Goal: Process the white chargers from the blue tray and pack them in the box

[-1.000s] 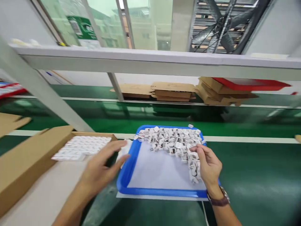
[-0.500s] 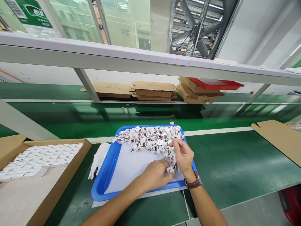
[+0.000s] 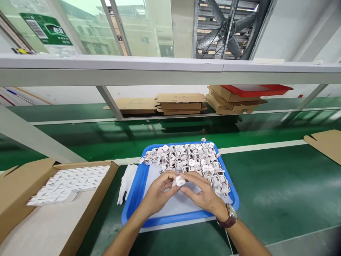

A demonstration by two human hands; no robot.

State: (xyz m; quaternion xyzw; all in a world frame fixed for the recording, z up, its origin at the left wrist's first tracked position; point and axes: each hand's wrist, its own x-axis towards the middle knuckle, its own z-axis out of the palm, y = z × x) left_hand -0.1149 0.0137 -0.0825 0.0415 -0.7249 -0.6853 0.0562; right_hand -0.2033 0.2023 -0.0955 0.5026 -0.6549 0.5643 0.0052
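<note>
A small white square-ended plastic part (image 3: 180, 181) is held up over the front of a blue tray (image 3: 176, 221). My left hand (image 3: 159, 192) pinches it from the left between thumb and fingers. From the other side, the fingertips and thumb of my right hand (image 3: 204, 192) close on the same part; a watch is on that wrist. Behind and right of my hands, many similar white parts with dark insides and thin wires lie in a heap (image 3: 190, 154) on the tray's white lining. Its underside is hidden by my fingers.
An open cardboard box (image 3: 87, 213) with rows of white pieces (image 3: 71, 183) stands at left. A white glove (image 3: 127, 183) lies between box and tray. Folded cartons (image 3: 181, 97) and a red tray (image 3: 255, 91) sit behind, under a shelf beam. Cardboard (image 3: 325, 142) lies at right.
Both hands have moved from the right side of the heap to the tray's front middle and now hold one white part together. The view has shifted slightly left.
</note>
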